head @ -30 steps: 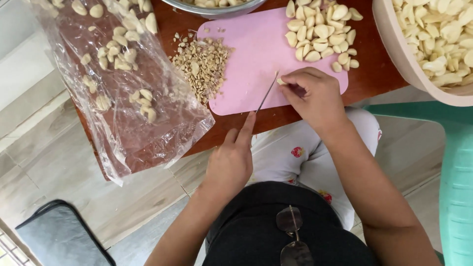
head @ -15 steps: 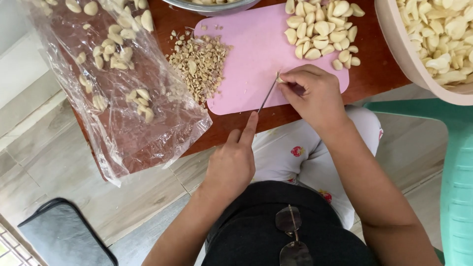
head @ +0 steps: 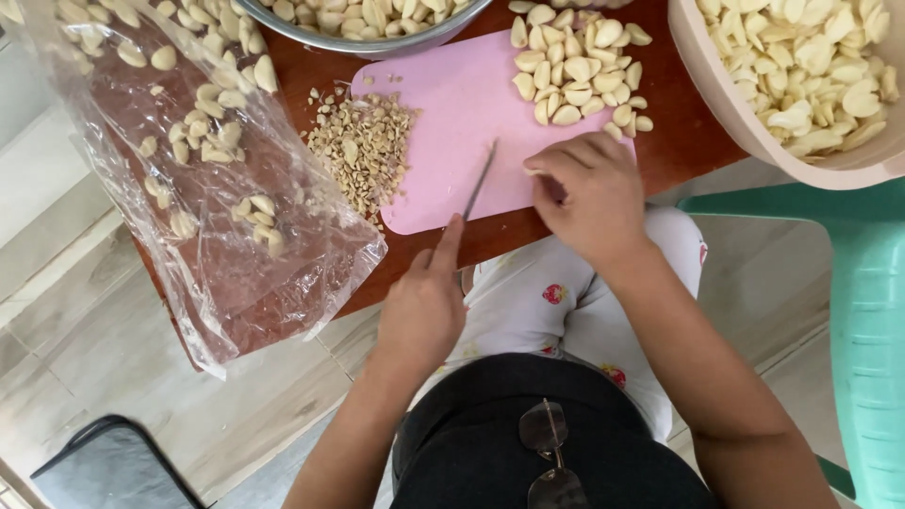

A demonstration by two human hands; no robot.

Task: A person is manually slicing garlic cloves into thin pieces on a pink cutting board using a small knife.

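Observation:
My left hand [head: 424, 306] grips a small knife [head: 479, 181], forefinger laid along its back, the thin blade reaching over the pink cutting board [head: 452, 113]. My right hand [head: 589, 193] rests on the board's near right edge, fingers pinched around a peeled garlic clove [head: 534, 172] just right of the blade tip. A heap of peeled garlic cloves [head: 575, 66] lies on the board's far right. Cut-off garlic ends [head: 363, 141] are piled at the board's left edge.
A clear plastic bag [head: 217, 188] with garlic cloves hangs over the wooden table [head: 688, 141] edge on the left. A metal bowl [head: 377, 42] and a beige bowl [head: 754, 132] hold peeled cloves. A green plastic chair [head: 848, 311] stands at right; a dark bag [head: 104, 467] lies on the floor.
The knife blade has drawn away to the left of the clove, leaving a gap between it and my right hand's fingers. My right hand stays curled on the board.

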